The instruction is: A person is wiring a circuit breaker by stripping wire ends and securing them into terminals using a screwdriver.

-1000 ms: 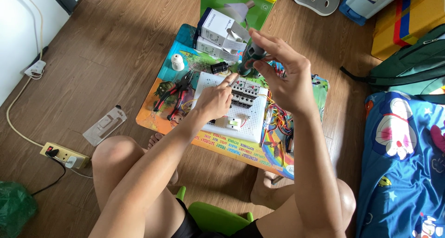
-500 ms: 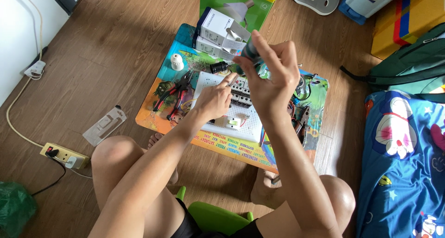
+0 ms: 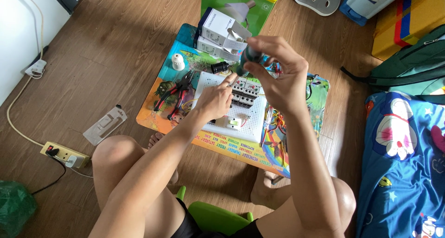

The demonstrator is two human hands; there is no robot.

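On the low colourful table [image 3: 162,120], red-handled pliers [image 3: 174,96] lie left of the white perforated board [image 3: 250,122]. The left hand [image 3: 214,101] rests on the board, fingers curled, forefinger stretched toward the row of white circuit breakers [image 3: 244,90] just beyond it. Right and farther, the right hand [image 3: 276,76] pinches a dark teal-handled screwdriver [image 3: 248,59], upright over the breakers.
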